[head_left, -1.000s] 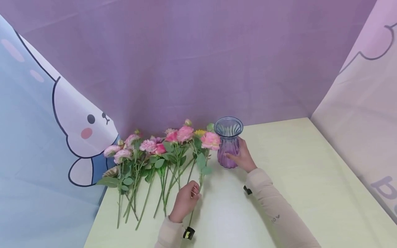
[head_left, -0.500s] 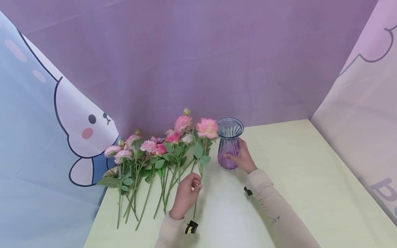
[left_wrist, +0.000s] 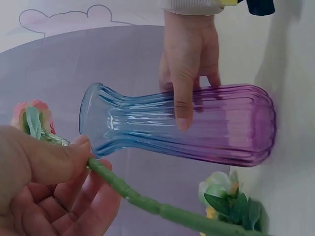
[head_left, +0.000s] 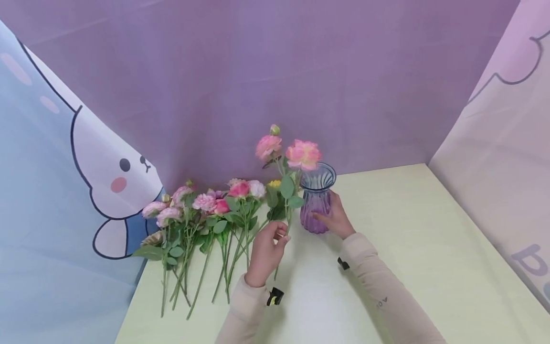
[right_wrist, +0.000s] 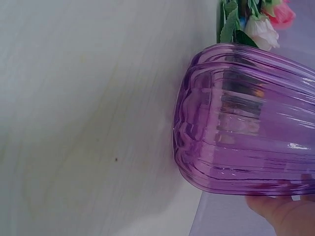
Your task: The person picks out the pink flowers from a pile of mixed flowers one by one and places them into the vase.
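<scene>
My left hand (head_left: 267, 252) pinches the green stem (left_wrist: 142, 200) of an artificial flower between thumb and fingers. Its pink blooms (head_left: 303, 154) and a bud rise above the table, the right bloom overlapping the vase's rim in the head view. A ribbed glass vase (head_left: 315, 210), blue at the top and purple below, stands upright on the table. Around its lower body my right hand (head_left: 338, 219) is curled, with the thumb (left_wrist: 183, 105) across the near side. No flowers show inside the vase in the left wrist view.
Several artificial flowers lie side by side on the pale table (head_left: 408, 229) at the left, among them a pink bloom (head_left: 205, 203) and a white one (head_left: 257, 188). A purple cloth backdrop (head_left: 301, 86) rises behind; printed cloth walls flank both sides.
My left hand has lifted the flower off the table and carried it up and to the right, toward the vase. The right hand and the vase stay almost in place.
</scene>
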Demonstrator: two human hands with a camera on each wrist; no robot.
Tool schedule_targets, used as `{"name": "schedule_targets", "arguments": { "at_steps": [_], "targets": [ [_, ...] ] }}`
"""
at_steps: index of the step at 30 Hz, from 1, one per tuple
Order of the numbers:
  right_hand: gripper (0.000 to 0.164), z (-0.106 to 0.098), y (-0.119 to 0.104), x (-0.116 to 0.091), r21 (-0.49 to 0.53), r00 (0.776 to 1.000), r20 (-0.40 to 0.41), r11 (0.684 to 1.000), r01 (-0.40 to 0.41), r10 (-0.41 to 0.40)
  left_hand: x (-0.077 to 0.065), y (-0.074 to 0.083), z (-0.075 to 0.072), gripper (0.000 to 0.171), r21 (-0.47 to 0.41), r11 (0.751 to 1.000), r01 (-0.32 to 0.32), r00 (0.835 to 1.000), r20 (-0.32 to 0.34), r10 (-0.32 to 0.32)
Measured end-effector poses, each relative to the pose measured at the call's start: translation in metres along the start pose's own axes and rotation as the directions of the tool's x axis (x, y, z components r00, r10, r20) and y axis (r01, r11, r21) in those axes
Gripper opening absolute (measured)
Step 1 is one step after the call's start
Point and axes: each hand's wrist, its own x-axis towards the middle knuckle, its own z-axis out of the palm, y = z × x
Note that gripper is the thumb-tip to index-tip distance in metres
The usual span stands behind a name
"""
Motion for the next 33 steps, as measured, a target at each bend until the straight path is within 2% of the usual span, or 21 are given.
{"name": "schedule_targets", "arguments": {
  "at_steps": [7,14,20,24,33],
  "targets": [
    [0.092,0.001,0.000,0.000,0.015,1.000,-0.006,1.000,0.026,-0.026,0.020,0.013,0.003,0.017,-0.024,1.000,-0.013,1.000,-0.019,0.013],
    [0.090,0.001,-0.001,-0.001,0.020,0.999,-0.012,0.999,0.042,-0.042,0.042,0.026,0.002,0.018,-0.036,0.994,-0.101,0.993,-0.059,0.099],
    [0.090,0.001,0.000,0.000,-0.008,0.999,-0.016,0.999,0.045,-0.045,0.063,0.040,-0.002,0.017,-0.040,0.982,-0.187,0.980,-0.081,0.183],
    [0.091,0.002,0.004,0.001,-0.012,0.999,-0.009,0.999,0.042,-0.042,0.079,0.052,-0.006,0.017,-0.036,0.975,-0.221,0.972,-0.091,0.217],
    [0.092,0.001,0.006,0.001,-0.024,1.000,0.001,1.000,0.011,-0.011,0.112,0.072,-0.013,0.018,-0.085,0.973,-0.213,0.975,-0.089,0.206]
  ]
}}
